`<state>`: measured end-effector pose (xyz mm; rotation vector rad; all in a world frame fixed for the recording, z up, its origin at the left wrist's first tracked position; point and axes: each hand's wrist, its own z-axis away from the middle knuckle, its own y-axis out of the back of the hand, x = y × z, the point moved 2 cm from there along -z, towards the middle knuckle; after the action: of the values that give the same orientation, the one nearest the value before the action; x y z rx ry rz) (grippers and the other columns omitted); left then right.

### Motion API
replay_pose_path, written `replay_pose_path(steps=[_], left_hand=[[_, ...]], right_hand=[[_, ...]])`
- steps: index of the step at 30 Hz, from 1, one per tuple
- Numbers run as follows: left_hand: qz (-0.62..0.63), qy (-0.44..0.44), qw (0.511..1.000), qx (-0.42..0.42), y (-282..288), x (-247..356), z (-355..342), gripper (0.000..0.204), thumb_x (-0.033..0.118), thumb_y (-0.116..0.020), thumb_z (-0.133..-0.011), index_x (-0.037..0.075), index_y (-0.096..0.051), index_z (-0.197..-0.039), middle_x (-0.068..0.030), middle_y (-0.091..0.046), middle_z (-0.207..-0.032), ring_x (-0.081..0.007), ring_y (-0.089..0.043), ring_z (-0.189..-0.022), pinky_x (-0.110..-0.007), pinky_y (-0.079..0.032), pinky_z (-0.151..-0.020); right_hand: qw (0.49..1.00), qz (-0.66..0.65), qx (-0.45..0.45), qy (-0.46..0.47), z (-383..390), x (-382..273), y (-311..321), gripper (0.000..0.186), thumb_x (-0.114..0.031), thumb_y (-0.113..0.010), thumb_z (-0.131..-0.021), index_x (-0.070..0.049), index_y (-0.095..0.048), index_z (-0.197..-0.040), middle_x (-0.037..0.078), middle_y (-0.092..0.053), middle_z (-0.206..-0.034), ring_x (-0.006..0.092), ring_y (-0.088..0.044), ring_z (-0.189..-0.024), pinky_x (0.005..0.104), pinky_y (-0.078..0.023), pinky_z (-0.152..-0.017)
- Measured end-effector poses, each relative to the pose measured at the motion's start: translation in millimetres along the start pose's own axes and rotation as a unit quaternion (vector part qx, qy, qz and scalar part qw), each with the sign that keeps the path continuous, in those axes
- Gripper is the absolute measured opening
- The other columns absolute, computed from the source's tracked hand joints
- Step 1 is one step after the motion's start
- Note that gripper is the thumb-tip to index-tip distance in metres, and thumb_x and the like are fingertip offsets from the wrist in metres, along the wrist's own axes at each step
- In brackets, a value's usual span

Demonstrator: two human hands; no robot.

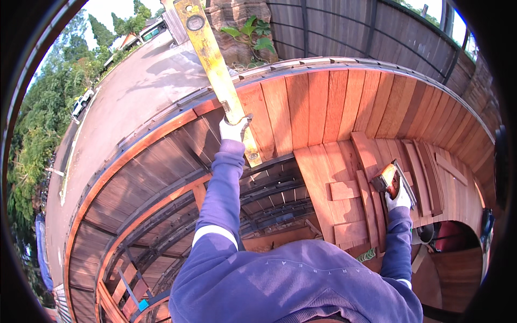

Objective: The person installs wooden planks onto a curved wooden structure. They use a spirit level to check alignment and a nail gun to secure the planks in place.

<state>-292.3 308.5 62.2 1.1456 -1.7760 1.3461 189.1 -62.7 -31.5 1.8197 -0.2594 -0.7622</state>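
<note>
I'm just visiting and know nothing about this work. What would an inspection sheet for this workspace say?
Surface: wooden planking, beside dark framing with gaps.
Job's things: yellow spirit level, crossing the curved board edge in view, contact unclear; orange-and-dark hand tool, exact kind unclear.
Clutter: loose boards lying on the planking; small teal item at lower left.
Left grip: gloved, closed around the level.
Right grip: gloved, holding the hand tool.
Cables: green coil near the right forearm; hose or cord, unclear.
Surroundings: fence, paved drive, white vehicle, trees.
</note>
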Motion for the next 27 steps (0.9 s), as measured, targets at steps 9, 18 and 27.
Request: replay_pose_path(steps=[9,18,27], left_hand=[[-0.058,-0.010,0.998,-0.001,7,-7,-4,0.030,-0.009,-0.069,-0.077,-0.005,-0.061,-0.105,-0.0140,-0.070,-0.086,-0.0151,-0.066,-0.068,-0.023,-0.052,-0.058],[-0.046,-0.002,0.999,0.006,0,-7,-3,0.027,-0.009,-0.072,-0.076,-0.004,-0.062,-0.100,-0.0155,-0.070,-0.087,-0.0126,-0.063,-0.062,-0.022,-0.049,-0.054],[-0.094,0.005,0.996,0.010,7,-9,-5,0.030,-0.009,-0.070,-0.077,-0.006,-0.060,-0.105,-0.0192,-0.070,-0.091,-0.0163,-0.067,-0.068,-0.024,-0.053,-0.058]], right_hand=[[0.999,0.011,-0.027,0.037,-15,-24,32,0.063,-0.029,-0.071,-0.076,-0.010,-0.052,-0.133,0.018,-0.063,-0.117,0.0336,-0.061,-0.109,0.0390,-0.048,-0.094],[0.984,-0.037,0.109,0.134,-18,-62,108,0.058,-0.010,-0.072,-0.072,-0.010,-0.057,-0.128,0.017,-0.066,-0.109,0.0332,-0.065,-0.101,0.0371,-0.051,-0.088],[0.942,-0.143,0.198,0.231,3,-146,186,0.038,-0.004,-0.069,-0.077,0.002,-0.062,-0.113,0.012,-0.069,-0.094,0.0196,-0.067,-0.085,0.0321,-0.052,-0.078]])
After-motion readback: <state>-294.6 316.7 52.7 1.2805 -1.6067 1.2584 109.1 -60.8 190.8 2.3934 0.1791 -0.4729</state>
